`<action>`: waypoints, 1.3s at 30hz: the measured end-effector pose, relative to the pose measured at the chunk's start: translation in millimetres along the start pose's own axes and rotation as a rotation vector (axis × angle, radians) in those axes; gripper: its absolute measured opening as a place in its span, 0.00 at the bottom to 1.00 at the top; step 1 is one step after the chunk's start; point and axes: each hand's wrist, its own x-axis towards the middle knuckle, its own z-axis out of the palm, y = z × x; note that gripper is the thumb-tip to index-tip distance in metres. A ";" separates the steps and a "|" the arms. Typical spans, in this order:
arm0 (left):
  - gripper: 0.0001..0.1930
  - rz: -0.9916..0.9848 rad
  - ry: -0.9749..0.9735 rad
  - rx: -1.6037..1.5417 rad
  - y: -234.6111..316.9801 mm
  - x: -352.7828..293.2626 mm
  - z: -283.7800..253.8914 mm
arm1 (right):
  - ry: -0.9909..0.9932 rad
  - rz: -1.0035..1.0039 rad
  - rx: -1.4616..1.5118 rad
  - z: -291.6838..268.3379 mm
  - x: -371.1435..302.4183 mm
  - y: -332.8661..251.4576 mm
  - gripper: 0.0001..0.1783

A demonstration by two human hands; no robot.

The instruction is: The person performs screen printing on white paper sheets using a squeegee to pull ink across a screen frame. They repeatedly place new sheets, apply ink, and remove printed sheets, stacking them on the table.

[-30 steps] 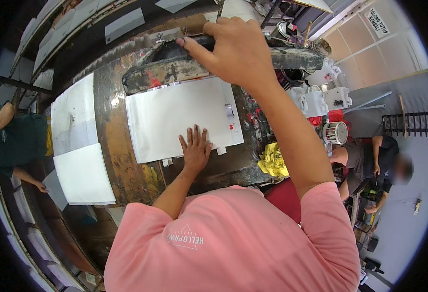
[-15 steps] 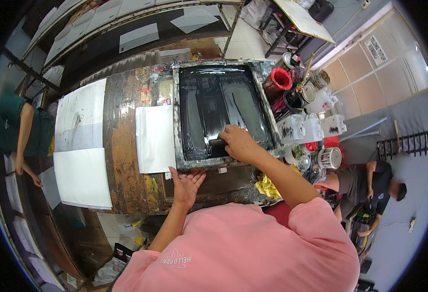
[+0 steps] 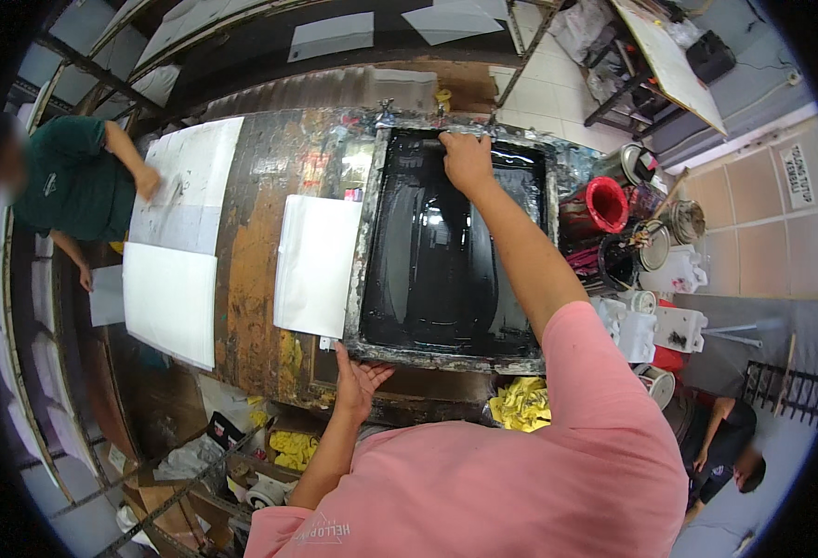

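Note:
A screen-printing frame [image 3: 364, 279] with a pale, ink-stained rim lies before me, its mesh covered in wet black ink [image 3: 432, 270]. My right hand [image 3: 469, 163] is closed at the far end of the frame, gripping a squeegee that is mostly hidden by my fingers and the dark ink. At the near left corner my left hand [image 3: 362, 383] is open, palm up with the thumb apart, its fingers by the frame's near edge. White paper sheets [image 3: 314, 265] lie against the frame's left side.
The stained worktable [image 3: 251, 232] carries more white sheets [image 3: 172, 302] on the left, where a person in green [image 3: 79, 177] stands. Paint cans [image 3: 604, 206] and white jugs [image 3: 679, 335] crowd the right side. Yellow cloth [image 3: 521, 405] lies near my right. Another person [image 3: 720, 446] is at lower right.
My right hand has moved from the middle of the mesh to its far end, and the ink streaks look smoother. The left hand stays by the near corner. The person in green has leaned inward.

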 end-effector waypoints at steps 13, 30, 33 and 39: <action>0.68 0.019 -0.221 0.033 6.9 -1.0 -10.9 | -0.075 -0.039 -0.012 -23.8 -104.9 -49.5 0.17; 0.63 -0.152 -0.370 -0.171 -15.3 50.4 -38.1 | -0.043 0.018 0.152 -84.3 -332.1 -142.6 0.24; 0.65 -0.180 -0.356 -0.175 -17.1 57.6 -39.5 | -0.087 0.013 0.115 -77.8 -337.8 -147.3 0.26; 0.62 -0.211 -0.139 -0.107 -18.5 54.8 -30.2 | -0.125 -0.016 0.094 -56.2 -334.9 -140.8 0.24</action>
